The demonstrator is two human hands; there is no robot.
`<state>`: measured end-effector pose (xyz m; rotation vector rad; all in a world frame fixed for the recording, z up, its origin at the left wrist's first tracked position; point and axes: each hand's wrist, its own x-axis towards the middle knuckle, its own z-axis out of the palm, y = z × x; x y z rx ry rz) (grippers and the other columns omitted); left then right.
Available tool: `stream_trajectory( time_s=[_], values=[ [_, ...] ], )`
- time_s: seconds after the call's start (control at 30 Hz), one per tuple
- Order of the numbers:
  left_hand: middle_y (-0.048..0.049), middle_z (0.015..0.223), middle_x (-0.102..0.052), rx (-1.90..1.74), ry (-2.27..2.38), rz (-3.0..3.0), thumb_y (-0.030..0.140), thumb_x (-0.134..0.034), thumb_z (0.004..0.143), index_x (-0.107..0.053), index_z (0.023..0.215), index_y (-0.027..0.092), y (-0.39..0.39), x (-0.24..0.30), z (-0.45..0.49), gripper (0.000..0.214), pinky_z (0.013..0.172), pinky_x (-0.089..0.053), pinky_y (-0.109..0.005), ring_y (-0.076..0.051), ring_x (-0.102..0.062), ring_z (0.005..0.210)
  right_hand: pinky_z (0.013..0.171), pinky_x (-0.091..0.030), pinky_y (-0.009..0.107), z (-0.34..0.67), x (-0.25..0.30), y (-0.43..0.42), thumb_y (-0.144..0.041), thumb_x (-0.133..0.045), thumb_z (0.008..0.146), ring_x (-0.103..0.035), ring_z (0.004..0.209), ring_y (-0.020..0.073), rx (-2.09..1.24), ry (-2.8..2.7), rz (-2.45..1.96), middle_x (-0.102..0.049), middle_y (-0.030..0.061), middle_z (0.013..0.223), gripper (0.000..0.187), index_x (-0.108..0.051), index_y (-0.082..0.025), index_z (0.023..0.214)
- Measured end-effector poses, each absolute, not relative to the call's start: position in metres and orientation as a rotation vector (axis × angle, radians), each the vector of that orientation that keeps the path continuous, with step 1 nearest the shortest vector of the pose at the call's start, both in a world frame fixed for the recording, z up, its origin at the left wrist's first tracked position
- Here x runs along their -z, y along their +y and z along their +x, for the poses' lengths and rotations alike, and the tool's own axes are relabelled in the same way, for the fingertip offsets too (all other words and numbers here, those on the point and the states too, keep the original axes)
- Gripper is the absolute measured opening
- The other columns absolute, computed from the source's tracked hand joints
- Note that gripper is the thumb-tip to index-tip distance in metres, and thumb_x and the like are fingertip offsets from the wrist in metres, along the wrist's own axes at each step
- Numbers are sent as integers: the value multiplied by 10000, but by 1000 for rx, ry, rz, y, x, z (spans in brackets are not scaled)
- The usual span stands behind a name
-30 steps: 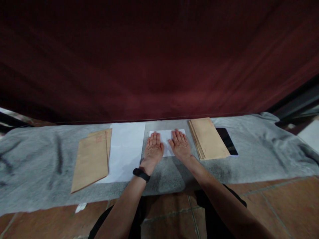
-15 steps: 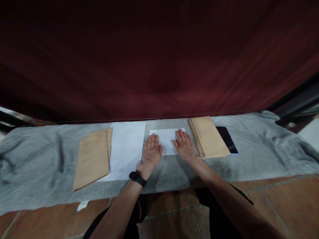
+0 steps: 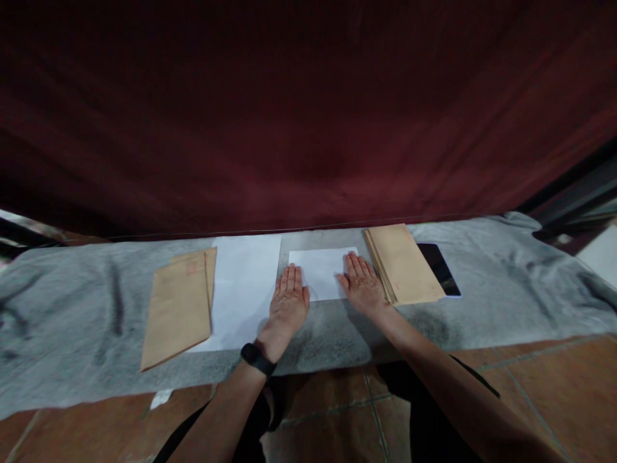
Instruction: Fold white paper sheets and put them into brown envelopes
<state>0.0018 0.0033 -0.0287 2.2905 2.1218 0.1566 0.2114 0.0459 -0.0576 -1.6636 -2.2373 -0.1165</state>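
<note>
A small folded white paper [image 3: 322, 272] lies on the grey cloth [image 3: 72, 302] in front of me. My left hand [image 3: 288, 302] lies flat with fingers stretched out, over the paper's left edge. My right hand [image 3: 362, 285] is also flat and open, pressing on the paper's right edge, right beside a stack of brown envelopes [image 3: 402, 263]. A black band sits on my left wrist.
A larger white sheet [image 3: 241, 289] lies left of my hands, with brown envelopes [image 3: 178, 307] partly over its left side. A dark phone [image 3: 438, 269] peeks from under the right stack. A dark red curtain [image 3: 308, 109] hangs behind. Tiled floor lies below the cloth's near edge.
Both hands have slid apart along the folded paper, the left toward its left edge and the right toward its right edge, uncovering the paper's middle.
</note>
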Motion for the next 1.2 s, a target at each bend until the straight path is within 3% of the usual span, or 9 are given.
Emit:
stream_trajectory(
  time_s=[0.37,0.6,0.77,0.93,1.2],
  values=[
    [-214,1590,-347,-107,2158,2287,255,-314,1002,-376,1500,-20,-6,18,3,572,1228,-288,-454,-309,-311,1492,1185,-298,498,218,46,37,-374,-309,1055,-361,1460,325,102,-2280,-1681,-380,211,1568,595,-376,-6,1518],
    [-166,1597,-368,-409,1819,2534,232,-329,987,-308,1539,55,-34,23,32,581,1240,-284,-470,-244,-254,1517,1228,-279,456,202,31,6,-391,-221,1074,-257,1514,219,-199,-2396,-1376,-341,127,1610,576,-307,-105,1567],
    [-236,1589,-343,-426,1697,2627,186,-354,954,-233,1553,14,-47,39,46,635,1207,-324,-531,-291,-262,1511,1251,-243,444,190,32,-14,-430,-224,1071,-231,1521,203,-336,-2480,-1268,-301,128,1630,602,-289,-99,1570],
    [-228,1599,-325,-413,1720,2594,166,-344,952,-223,1558,24,-48,41,42,635,1205,-332,-521,-287,-236,1516,1250,-245,464,192,39,-17,-461,-269,1062,-223,1524,218,-298,-2466,-1292,-293,133,1633,622,-270,-115,1579],
    [-214,1611,-312,-411,1849,2498,289,-393,984,-252,1546,32,-47,37,30,633,1222,-313,-486,-270,-208,1528,1238,-254,469,205,48,-13,-500,-303,1052,-231,1522,247,-105,-2418,-1399,-306,169,1621,671,-287,-69,1565]
  ],
)
